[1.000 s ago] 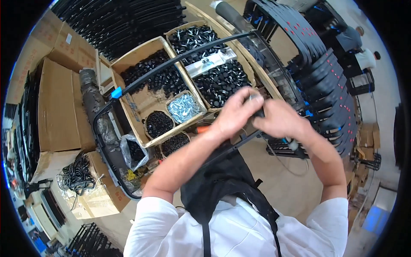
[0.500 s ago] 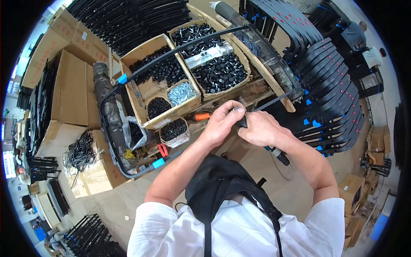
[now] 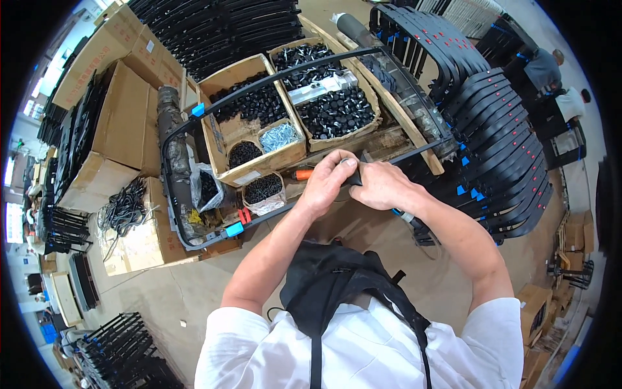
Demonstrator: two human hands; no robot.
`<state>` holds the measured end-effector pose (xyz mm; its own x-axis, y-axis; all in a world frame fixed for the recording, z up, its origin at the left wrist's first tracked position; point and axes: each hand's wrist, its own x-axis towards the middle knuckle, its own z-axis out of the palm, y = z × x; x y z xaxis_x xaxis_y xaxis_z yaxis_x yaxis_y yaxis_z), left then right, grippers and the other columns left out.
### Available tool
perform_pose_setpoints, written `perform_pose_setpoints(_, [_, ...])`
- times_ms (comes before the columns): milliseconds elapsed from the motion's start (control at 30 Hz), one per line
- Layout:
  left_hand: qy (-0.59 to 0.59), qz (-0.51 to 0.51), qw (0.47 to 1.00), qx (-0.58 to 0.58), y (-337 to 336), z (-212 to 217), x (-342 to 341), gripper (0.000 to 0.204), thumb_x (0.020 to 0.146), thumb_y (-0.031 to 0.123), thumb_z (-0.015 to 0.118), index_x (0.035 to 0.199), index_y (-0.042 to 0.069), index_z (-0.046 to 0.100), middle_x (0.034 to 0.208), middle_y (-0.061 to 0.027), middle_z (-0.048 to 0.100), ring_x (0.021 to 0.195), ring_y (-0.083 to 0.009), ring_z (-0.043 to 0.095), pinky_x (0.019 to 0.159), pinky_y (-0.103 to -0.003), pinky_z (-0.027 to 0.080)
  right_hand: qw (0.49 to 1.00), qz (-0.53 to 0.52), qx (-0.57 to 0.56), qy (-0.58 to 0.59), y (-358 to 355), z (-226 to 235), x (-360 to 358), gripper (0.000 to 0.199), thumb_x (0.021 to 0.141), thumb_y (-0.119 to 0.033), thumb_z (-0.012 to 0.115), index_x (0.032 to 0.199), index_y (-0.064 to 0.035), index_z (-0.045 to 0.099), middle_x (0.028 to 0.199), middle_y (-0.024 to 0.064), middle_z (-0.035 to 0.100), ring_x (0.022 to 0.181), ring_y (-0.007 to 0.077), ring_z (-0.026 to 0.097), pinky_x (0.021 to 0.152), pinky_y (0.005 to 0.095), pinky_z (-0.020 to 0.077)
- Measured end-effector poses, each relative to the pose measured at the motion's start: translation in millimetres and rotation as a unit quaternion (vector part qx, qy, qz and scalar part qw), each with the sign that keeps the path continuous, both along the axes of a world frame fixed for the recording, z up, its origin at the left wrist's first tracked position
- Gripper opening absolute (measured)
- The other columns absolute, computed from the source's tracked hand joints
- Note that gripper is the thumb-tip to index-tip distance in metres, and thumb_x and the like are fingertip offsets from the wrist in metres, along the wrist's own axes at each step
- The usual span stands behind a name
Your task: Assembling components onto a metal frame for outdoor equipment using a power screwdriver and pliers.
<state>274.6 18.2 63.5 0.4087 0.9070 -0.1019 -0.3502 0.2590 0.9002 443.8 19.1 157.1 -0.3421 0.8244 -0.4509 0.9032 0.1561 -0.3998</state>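
My left hand (image 3: 328,183) and my right hand (image 3: 387,186) meet at the near rail of a large black tubular frame (image 3: 285,209). Between them, closed fingers and thumbs grip a small black piece (image 3: 354,176), mostly covered; I cannot make out its kind or whether it joins the rail. The frame, with blue clips (image 3: 234,229) on it, lies around open boxes. Just left of my left hand, an orange handle (image 3: 302,174) shows. Below my right wrist hangs a dark power tool (image 3: 414,223), partly hidden by the forearm.
Behind the hands, a cardboard box (image 3: 295,155) holds black knobs, screws and silver bolts; another box (image 3: 376,123) holds black-headed bolts. Red-handled pliers (image 3: 244,216) sit by the near rail. Stacked black frames (image 3: 499,142) stand right, a wooden strip (image 3: 405,120) before them. Two people work far right.
The view has shifted, so the boxes and frame sit differently in the picture. My hands stay together and have moved slightly left, still gripping the small black piece.
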Motion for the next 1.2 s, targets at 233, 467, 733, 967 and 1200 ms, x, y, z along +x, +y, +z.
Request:
perform_pose_setpoints(233, [0.031,0.059,0.997,0.033,-12.5,-12.7,7.8,0.021,0.106,0.021,0.063,0.116,0.003,0.066,0.108,-0.0005,0.065,0.103,-0.0106,0.057,0.096,-0.030,0.049,0.998,-0.051,0.024,0.005,-16.0,-10.5,-4.4,0.048,0.086,-0.038,0.067,0.111,0.0022,0.074,0.112,0.0297,0.074,0.109,0.0472,0.070,0.095,0.0535,0.0567])
perform_pose_setpoints(467, [0.008,0.062,0.997,0.040,-16.1,-16.9,9.8,0.016,0.107,0.019,0.062,0.113,0.005,0.067,0.101,0.0008,0.065,0.094,-0.0087,0.058,0.085,-0.028,0.050,0.998,-0.016,-0.059,0.002,-7.8,-10.8,-5.6,0.044,0.081,-0.036,0.071,0.093,0.0067,0.072,0.088,0.0282,0.074,0.089,0.0413,0.074,0.078,0.0493,0.0561])
perform_pose_setpoints(733, [0.019,0.054,0.997,0.048,-10.2,-9.2,13.1,0.022,0.107,0.025,0.064,0.116,0.005,0.066,0.107,0.0004,0.065,0.100,-0.0097,0.058,0.092,-0.029,0.049,0.995,-0.032,-0.088,-0.029,-4.5,6.9,-8.4,0.045,0.080,-0.032,0.070,0.108,0.0034,0.074,0.103,0.0278,0.075,0.103,0.0407,0.073,0.088,0.0477,0.0559])
perform_pose_setpoints(967, [0.055,0.114,0.979,0.162,9.7,41.4,-1.0,0.019,0.100,0.021,0.067,0.104,0.003,0.067,0.105,-0.0040,0.061,0.093,-0.0133,0.057,0.087,-0.031,0.050,0.999,0.011,0.004,0.034,16.5,32.2,-11.8,0.050,0.081,-0.032,0.074,0.117,0.0029,0.072,0.115,0.0289,0.074,0.108,0.0415,0.073,0.093,0.0463,0.0568])
perform_pose_setpoints(1200, [0.173,0.297,0.915,0.214,51.4,26.3,-103.3,0.033,0.098,0.037,0.071,0.099,0.005,0.068,0.118,-0.0122,0.058,0.114,-0.0251,0.052,0.103,-0.040,0.043,0.986,0.056,0.133,0.088,49.7,34.7,-102.3,0.060,0.082,-0.024,0.079,0.135,-0.0047,0.059,0.105,0.0230,0.075,0.092,0.0353,0.077,0.082,0.0446,0.0595])
